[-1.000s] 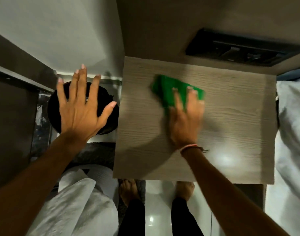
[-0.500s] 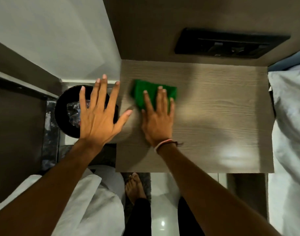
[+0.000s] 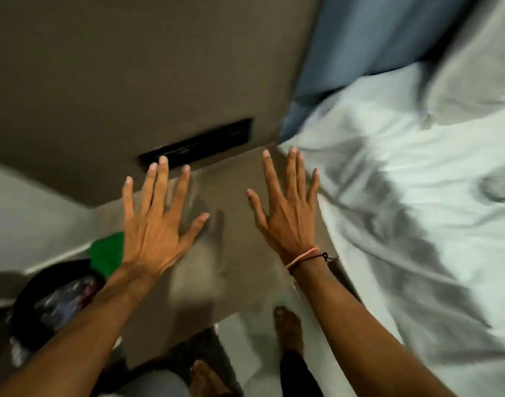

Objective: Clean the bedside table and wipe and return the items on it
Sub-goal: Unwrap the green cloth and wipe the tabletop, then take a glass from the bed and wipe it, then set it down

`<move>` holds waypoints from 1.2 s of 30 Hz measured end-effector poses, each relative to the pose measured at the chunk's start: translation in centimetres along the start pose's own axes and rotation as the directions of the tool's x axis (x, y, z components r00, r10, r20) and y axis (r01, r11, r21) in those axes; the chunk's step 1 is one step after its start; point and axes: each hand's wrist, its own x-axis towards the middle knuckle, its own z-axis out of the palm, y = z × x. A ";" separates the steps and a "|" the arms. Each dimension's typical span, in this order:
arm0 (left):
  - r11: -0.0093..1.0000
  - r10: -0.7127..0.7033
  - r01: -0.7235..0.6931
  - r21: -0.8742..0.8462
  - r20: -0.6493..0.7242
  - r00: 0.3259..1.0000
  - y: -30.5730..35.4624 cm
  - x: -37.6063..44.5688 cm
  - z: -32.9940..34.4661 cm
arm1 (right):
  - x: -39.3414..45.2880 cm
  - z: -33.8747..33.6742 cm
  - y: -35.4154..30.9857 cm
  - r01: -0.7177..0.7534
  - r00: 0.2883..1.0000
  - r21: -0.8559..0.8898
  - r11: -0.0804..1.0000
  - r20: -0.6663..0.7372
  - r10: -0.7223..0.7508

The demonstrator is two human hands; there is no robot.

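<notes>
The wooden bedside table [image 3: 231, 267] lies below me, blurred by head motion. My left hand [image 3: 156, 224] hovers over its left half with fingers spread and nothing in it. My right hand [image 3: 288, 213], also spread and holding nothing, is over the table's right part, close to the bed. The green cloth [image 3: 106, 253] lies at the table's left edge, partly hidden by my left wrist. A clear round object [image 3: 497, 187], perhaps a glass, rests on the bed sheet at the far right.
A black waste bin [image 3: 48, 305] with a plastic liner stands left of the table. The bed's white sheet [image 3: 403, 224] and a blue headboard [image 3: 360, 47] fill the right. A dark panel [image 3: 197, 146] sits in the wall behind. My bare feet [image 3: 288, 330] stand below.
My right hand has let go of the green cloth and moved right toward the bed. The cloth stays at the table's left edge. The view has swung right, and my left hand is now over the table.
</notes>
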 end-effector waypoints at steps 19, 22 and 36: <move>0.735 0.653 -0.678 -0.007 -0.261 0.711 46.6 18.8 -4.0 | 1.1 -14.8 38.2 -0.862 0.338 0.387 0.328 -0.044 0.940; 0.760 0.624 -0.650 -0.018 -0.259 0.737 43.2 19.7 -3.2 | 3.7 -14.5 38.1 -0.887 0.307 0.363 0.287 -0.002 0.952; 0.976 0.203 -0.209 -0.062 -0.096 0.975 10.1 8.3 0.5 | 3.2 -10.5 23.0 -0.356 0.700 0.872 0.337 0.010 0.714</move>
